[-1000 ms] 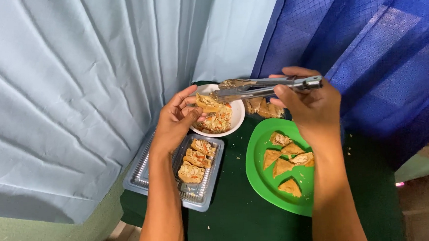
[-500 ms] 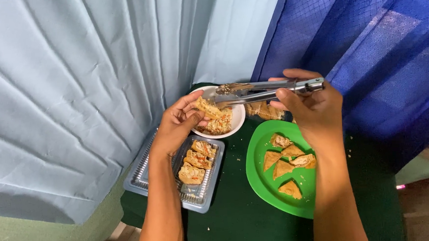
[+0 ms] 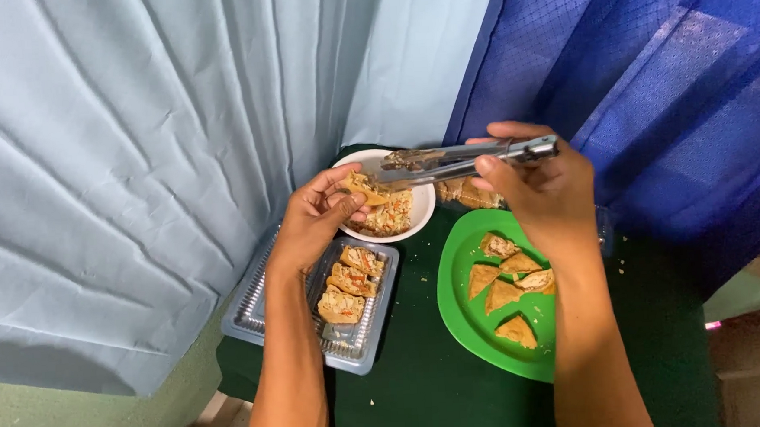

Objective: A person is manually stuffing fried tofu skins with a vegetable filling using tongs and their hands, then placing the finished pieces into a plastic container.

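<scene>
My left hand [image 3: 313,221] holds a small triangular fried piece [image 3: 363,188] above the edge of a white bowl [image 3: 417,215] of shredded filling. My right hand [image 3: 539,188] grips metal tongs [image 3: 459,160] held level over the bowl, their tips pressed together on a bit of filling just beside the piece. Below my left hand a clear plastic tray [image 3: 263,302] carries three filled pieces [image 3: 349,284]. A green plate [image 3: 461,309] under my right wrist has several plain triangular pieces [image 3: 505,285].
Everything stands on a small table with a dark green cloth [image 3: 424,384]. A pale blue curtain [image 3: 135,166] hangs at the left and a dark blue one [image 3: 650,69] at the right. More fried pieces [image 3: 470,196] lie behind the bowl.
My left hand has drawn slightly left and lower with its piece. The tongs have tilted level and stay over the bowl.
</scene>
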